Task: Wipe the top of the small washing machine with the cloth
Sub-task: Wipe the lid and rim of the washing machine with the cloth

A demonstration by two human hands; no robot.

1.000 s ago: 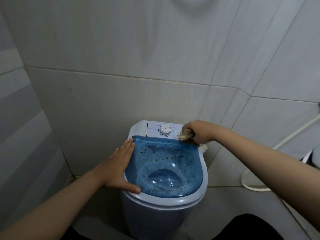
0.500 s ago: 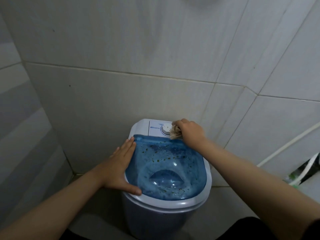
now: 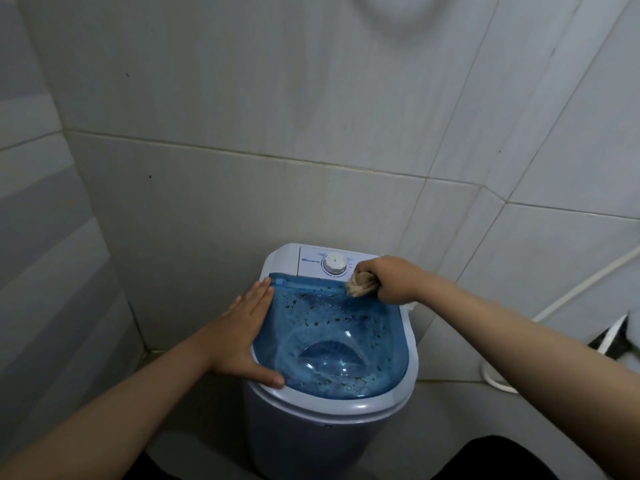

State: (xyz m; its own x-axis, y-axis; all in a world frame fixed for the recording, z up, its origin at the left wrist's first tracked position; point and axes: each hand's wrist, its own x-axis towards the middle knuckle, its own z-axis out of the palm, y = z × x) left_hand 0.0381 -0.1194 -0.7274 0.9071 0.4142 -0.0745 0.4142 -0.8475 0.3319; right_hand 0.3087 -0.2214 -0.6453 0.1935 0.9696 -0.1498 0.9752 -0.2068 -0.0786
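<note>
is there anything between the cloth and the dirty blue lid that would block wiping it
Nothing visible blocks it. The cloth, bunched in the right hand, sits at the lid's back right corner beside the dial. The left hand lies flat along the left rim, off the speckled surface.

Two bare forearms enter from the lower corners of the frame, each uncovered from the frame edge to the wrist; no sleeve edge shows on either. The left hand [image 3: 242, 336] shows its back, with four fingers and a thumb distinct and short, unpainted nails visible. The right hand [image 3: 393, 278] shows its knuckles and back; its fingertips are hidden. Both wrists and all visible fingers are bare of any worn item. At the bottom edge, dark, near-black fabric appears at centre-left and at lower right, belonging to the person's clothing; which garment cannot be told.
</note>
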